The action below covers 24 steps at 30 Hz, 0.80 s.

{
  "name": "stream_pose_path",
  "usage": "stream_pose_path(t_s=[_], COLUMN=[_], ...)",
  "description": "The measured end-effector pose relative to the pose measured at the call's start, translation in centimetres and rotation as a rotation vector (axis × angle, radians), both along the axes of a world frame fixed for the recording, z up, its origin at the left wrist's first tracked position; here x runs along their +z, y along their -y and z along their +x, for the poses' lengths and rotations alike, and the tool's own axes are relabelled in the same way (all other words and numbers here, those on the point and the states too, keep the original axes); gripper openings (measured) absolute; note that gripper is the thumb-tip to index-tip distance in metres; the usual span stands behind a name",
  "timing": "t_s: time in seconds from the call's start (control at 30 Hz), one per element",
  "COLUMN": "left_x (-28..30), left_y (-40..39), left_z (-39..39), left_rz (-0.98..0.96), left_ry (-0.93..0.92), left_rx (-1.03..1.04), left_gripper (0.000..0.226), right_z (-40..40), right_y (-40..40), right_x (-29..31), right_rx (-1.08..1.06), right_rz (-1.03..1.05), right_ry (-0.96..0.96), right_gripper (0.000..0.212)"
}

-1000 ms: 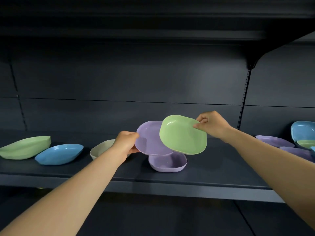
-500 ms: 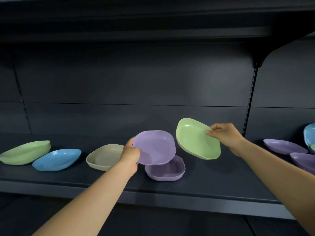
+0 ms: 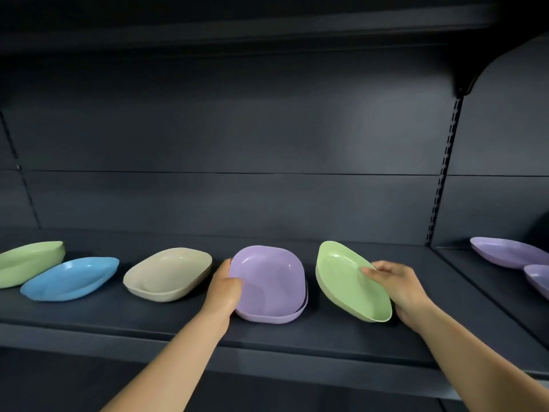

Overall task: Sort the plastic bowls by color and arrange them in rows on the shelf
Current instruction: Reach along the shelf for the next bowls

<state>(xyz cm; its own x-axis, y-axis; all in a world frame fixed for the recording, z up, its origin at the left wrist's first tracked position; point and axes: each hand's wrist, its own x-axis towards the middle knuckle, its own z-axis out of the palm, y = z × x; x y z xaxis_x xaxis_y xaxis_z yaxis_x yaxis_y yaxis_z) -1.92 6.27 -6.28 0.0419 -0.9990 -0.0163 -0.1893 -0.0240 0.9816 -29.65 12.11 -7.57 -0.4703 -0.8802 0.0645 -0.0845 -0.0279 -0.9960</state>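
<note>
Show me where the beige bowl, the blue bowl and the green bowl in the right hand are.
beige bowl [image 3: 166,273]: head view, on its inner bottom.
blue bowl [image 3: 71,278]: head view, on its inner bottom.
green bowl in the right hand [image 3: 346,281]: head view, on its inner surface, left of the thumb.

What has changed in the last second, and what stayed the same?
The left hand lowered its purple bowl into the purple bowl below. The right hand carried the green bowl right and down to the shelf. Both hands still grip. The beige bowl and blue bowl stayed.
</note>
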Motion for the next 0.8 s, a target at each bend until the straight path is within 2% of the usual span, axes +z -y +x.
stream_pose_path(t_s=[0.2, 0.43, 0.67, 0.8], left_x=[-1.3, -1.7, -0.8, 1.1], left_y=[0.1, 0.3, -0.5, -1.4], left_z=[1.0, 1.0, 0.7, 1.5], left_rz=[-0.023, -0.040, -0.052, -0.100], left_ry=[-0.073, -0.012, -0.017, -0.044], left_rx=[-0.053, -0.088, -0.096, -0.126], left_gripper=[0.045, 0.051, 0.043, 0.040], right_z=[-0.2, -0.2, 0.2, 1.6], right_y=[0.3, 0.3, 0.1, 0.4], right_x=[-0.3, -0.3, 0.3, 1.8], right_rx=[0.028, 0.029, 0.018, -0.004], right_rz=[-0.025, -0.029, -0.003, 0.022], right_ry=[0.012, 0.009, 0.001, -0.102], right_gripper=[0.009, 0.010, 0.006, 0.008])
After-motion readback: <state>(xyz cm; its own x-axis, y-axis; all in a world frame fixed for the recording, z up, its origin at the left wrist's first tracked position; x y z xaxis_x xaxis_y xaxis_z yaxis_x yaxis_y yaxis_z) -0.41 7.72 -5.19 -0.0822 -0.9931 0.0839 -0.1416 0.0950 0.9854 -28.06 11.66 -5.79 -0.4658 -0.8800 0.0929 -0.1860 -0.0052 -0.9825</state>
